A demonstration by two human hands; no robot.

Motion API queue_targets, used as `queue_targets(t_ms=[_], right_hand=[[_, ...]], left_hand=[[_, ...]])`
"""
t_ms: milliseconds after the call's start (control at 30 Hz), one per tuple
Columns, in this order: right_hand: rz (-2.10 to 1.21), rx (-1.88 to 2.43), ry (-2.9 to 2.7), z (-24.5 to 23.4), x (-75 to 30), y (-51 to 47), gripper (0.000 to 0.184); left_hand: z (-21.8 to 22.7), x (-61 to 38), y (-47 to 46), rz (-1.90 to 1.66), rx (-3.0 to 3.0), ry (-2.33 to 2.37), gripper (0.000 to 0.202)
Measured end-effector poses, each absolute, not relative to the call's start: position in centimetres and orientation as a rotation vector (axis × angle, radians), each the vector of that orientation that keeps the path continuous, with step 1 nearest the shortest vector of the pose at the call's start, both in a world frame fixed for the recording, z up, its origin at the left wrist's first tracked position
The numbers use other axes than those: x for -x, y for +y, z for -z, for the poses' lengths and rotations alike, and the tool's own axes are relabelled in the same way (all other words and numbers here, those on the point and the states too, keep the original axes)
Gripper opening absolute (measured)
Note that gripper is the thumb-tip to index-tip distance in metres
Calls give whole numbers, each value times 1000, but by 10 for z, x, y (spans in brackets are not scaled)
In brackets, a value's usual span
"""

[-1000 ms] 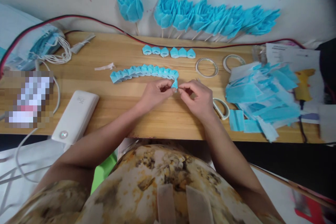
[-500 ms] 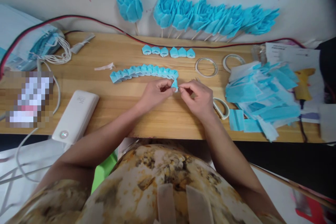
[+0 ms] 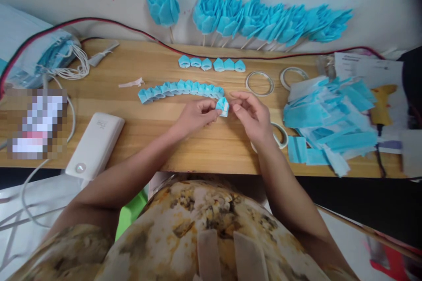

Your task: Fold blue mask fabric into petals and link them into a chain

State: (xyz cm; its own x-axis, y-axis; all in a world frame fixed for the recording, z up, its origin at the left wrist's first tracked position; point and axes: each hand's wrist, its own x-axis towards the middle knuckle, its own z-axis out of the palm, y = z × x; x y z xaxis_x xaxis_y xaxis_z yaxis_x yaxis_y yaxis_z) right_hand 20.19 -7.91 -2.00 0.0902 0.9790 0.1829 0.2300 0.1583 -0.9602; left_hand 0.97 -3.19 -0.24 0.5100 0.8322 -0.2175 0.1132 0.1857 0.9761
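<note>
My left hand [image 3: 197,115] pinches a small folded blue fabric petal [image 3: 223,110] between thumb and fingertips. A white strip shows on the petal's right side. Just right of it is my right hand [image 3: 253,116], apart from the petal, with thumb and forefinger separated and nothing visible between them. Behind my hands, a curved row of folded blue petals [image 3: 180,89] lies on the wooden table [image 3: 158,140]. A roll of narrow white tape [image 3: 281,136] lies beside my right wrist, partly hidden by it.
Blue fabric flowers on sticks [image 3: 252,15] lean against the wall. Two short petal rows [image 3: 196,63] and another tape roll [image 3: 260,84] lie toward the back. Blue fabric pieces [image 3: 329,116] are heaped right, beside a yellow glue gun [image 3: 382,101]. At left is a white power bank [image 3: 95,145].
My right hand has drawn back to the right from the petal, its fingers parting. In my left hand the petal has turned, showing more of its face and the white strip.
</note>
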Motion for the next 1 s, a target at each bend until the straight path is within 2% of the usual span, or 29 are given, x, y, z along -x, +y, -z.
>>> queue_targets(t_ms=[100, 233, 367, 1000], right_hand=[[-999, 1200, -1403, 20, -200, -78, 36], [-895, 1205, -1431, 20, -197, -78, 30], [-864, 1239, -1456, 21, -197, -79, 32], [-1039, 1197, -1330, 19, -202, -76, 30]], left_hand=[[3, -9, -33, -603, -1379, 912, 25], [5, -9, -33, -651, -1401, 895, 27], [8, -10, -32, -712, -1396, 869, 27], [4, -8, -31, -675, -1361, 865, 17]])
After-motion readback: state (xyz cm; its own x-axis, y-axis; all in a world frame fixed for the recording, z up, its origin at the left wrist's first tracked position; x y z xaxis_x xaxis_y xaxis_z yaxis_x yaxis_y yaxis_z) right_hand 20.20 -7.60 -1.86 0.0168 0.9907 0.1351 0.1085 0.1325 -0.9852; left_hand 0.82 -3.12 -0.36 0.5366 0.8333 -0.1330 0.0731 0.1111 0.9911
